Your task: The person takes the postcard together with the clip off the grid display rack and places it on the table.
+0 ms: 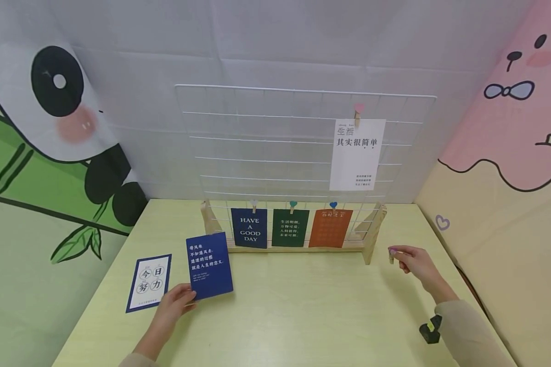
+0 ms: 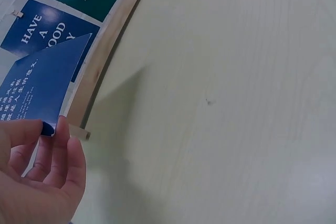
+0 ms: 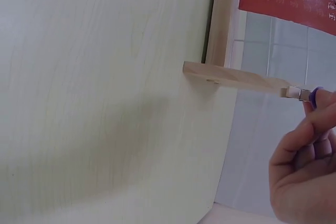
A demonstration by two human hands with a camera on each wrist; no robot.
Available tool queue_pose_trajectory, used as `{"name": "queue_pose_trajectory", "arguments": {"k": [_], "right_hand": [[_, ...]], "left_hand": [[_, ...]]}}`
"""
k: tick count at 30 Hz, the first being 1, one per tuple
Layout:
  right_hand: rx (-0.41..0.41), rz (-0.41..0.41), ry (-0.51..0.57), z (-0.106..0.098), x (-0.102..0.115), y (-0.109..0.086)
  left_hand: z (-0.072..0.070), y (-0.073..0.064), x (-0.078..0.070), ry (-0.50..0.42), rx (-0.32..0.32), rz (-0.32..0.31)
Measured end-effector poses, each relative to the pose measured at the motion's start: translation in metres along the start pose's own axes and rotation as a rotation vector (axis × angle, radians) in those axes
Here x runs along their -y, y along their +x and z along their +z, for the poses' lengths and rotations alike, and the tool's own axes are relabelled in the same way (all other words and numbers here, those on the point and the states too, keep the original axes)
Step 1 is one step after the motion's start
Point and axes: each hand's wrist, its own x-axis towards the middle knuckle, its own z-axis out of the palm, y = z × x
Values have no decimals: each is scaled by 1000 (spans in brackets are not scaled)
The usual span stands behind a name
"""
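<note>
My left hand [image 1: 174, 303] pinches the lower left corner of a blue card [image 1: 209, 267] with white writing, thumb on the front. The card stands tilted up over the table, in front of the left end of a wire grid rack. In the left wrist view the card [image 2: 44, 85] partly overlaps the hanging "HAVE A GOOD DAY" card [image 2: 39, 27]. At the right, my right hand [image 1: 415, 265] pinches a small wooden clothespin [image 3: 295, 93] by its purple end. It is held near the rack's right wooden foot [image 1: 371, 242], its tip pointing away from the fingers.
Clothespins hold a navy card [image 1: 239, 240], a green card [image 1: 290, 241] and an orange card [image 1: 330, 229] low on the rack; a white card [image 1: 355, 163] hangs higher. A blue-bordered card [image 1: 148, 283] lies left on the table [image 1: 294, 311]. Printed cloth walls surround it.
</note>
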Motion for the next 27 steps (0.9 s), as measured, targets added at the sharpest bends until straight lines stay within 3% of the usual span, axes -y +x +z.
{"name": "queue_pose_trajectory", "arguments": {"k": [15, 27], "right_hand": [[1, 56, -111, -17, -28, -6], [-16, 107, -154, -25, -48, -13]], "left_hand": [[-32, -2, 25, 9, -10, -87], [-50, -7, 33, -36, -28, -125]]}}
